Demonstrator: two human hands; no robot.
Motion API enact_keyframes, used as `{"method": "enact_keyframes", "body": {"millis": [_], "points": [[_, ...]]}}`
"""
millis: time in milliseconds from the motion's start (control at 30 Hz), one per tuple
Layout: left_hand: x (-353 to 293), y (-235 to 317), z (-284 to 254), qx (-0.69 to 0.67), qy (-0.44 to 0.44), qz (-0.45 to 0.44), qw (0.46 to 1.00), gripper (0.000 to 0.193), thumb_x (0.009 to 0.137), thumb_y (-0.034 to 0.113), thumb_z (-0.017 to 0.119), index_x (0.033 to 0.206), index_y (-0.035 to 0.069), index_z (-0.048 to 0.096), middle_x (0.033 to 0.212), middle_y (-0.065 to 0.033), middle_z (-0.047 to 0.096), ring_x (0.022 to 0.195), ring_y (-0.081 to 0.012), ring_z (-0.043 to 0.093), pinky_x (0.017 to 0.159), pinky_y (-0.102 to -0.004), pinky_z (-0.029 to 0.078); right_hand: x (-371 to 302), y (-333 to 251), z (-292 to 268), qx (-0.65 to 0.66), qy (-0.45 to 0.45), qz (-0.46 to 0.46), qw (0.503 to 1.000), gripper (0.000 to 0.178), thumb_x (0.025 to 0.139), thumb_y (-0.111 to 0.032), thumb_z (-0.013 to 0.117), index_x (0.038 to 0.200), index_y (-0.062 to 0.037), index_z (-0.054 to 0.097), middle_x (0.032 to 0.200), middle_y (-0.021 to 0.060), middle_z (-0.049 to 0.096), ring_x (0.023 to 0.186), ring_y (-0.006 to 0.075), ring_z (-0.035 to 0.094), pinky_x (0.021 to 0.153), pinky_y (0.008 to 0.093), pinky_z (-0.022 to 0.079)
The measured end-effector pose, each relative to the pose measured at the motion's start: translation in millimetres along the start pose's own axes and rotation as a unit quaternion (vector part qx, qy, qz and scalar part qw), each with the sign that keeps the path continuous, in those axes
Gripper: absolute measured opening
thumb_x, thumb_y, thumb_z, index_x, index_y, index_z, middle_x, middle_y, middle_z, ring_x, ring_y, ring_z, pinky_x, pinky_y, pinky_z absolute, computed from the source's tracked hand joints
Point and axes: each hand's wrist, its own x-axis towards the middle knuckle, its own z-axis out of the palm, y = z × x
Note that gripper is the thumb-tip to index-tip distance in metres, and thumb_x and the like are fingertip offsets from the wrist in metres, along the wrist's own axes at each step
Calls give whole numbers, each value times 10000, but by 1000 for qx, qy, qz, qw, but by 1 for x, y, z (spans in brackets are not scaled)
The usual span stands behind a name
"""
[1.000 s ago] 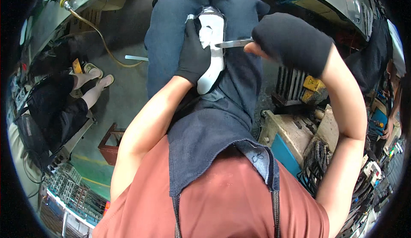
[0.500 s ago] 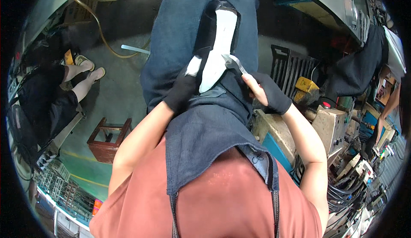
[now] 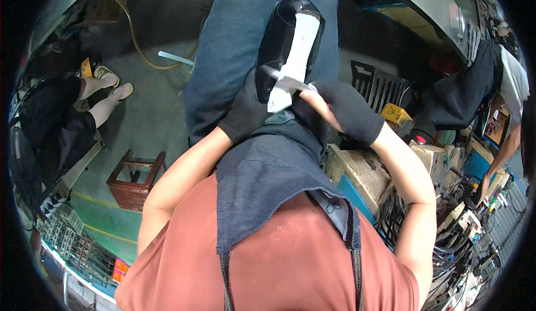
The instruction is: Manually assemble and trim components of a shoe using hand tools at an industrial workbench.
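Observation:
A black shoe upper (image 3: 273, 40) lies sole side up across my apron-covered lap, with a long white insole (image 3: 305, 34) along its middle. My left hand (image 3: 245, 112), in a black glove, is closed round the near left side of the shoe; part of its fingers is hidden. In my right hand (image 3: 350, 112), gloved in black with bare fingertips, is a silver metal tool (image 3: 290, 83) that looks like pincers. Its head crosses the near end of the white insole and is smeared by motion, so contact with the shoe cannot be made out.
A wooden stool (image 3: 134, 182) stands on the floor to the left, near a seated person's legs (image 3: 103, 101). At right are a slatted dark plastic piece (image 3: 379, 84), a yellow block (image 3: 395, 115), and machinery (image 3: 357, 171) with cables. Another person's arm (image 3: 499, 157) reaches among equipment.
The tool has swung left across the near end of the insole, and my right hand has followed it. The shoe has shifted slightly right, and my left hand has also moved right along it.

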Motion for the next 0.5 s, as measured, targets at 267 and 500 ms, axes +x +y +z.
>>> {"method": "enact_keyframes", "body": {"millis": [267, 500], "points": [[-5, 1, -6, -37, -5, -60, 997, 1136, 676, 431, 829, 1442, -77, 161, 1412, -314, 331, 1314, -387, 397, 1088, -419, 341, -4, 12, 29, -70, 47, -62, 995, 362, 889, -407, 607, 782, -62, 599, 727, 148, 569, 667, 335, 613, 596, 410, 487], [-7, 8, -12, 68, 19, 28, 997, 1044, 738, 394, 791, 1440, -65, 169, 1273, -336, 492, 1188, -394, 538, 959, -399, 456, -12, 33, 50, -37, 56, -68, 995, 409, 903, -420, 578, 830, -21, 630, 815, 208, 633, 725, 393, 610, 654, 424, 498]]}}
